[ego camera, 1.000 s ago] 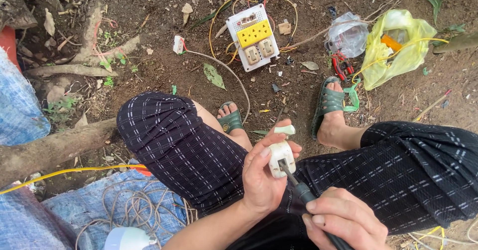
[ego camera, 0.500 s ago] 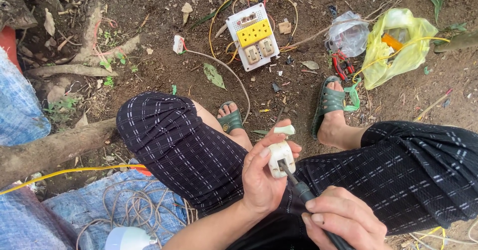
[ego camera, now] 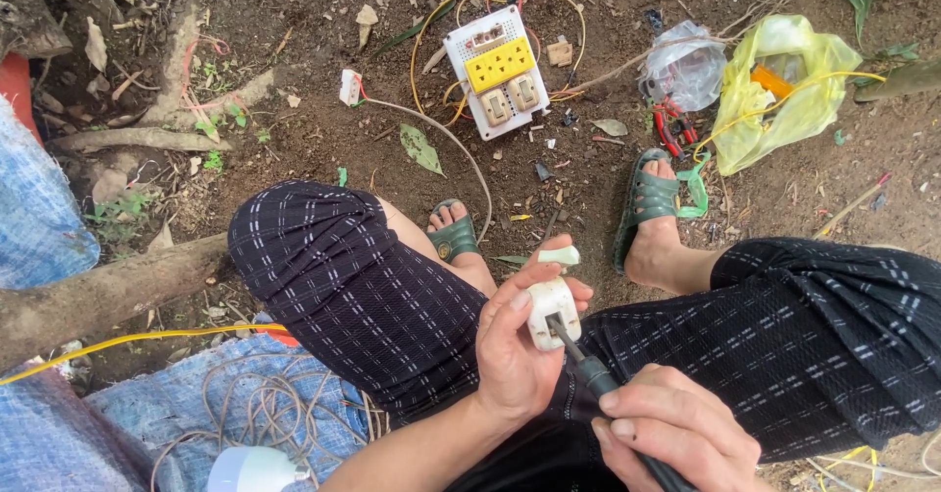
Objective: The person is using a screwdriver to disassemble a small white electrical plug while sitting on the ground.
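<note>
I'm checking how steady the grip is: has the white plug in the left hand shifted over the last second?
No. The white plug in the left hand sits at the same spot against the socket board on the ground.

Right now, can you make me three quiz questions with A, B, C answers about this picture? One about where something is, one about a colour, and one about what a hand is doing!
1. Where does the white socket board lie?
A. on the dirt, beyond the feet
B. on the lap
C. inside the yellow bag

2. What colour are the sandals?
A. red
B. green
C. white

3. What is the left hand doing?
A. resting open on the ground
B. pulling a wire
C. holding a small white plug

Answers:
1 A, it sits on bare soil above the toes.
2 B, both straps look dark green.
3 C, its fingers wrap the plug while the right hand presses a screwdriver into it.
</note>
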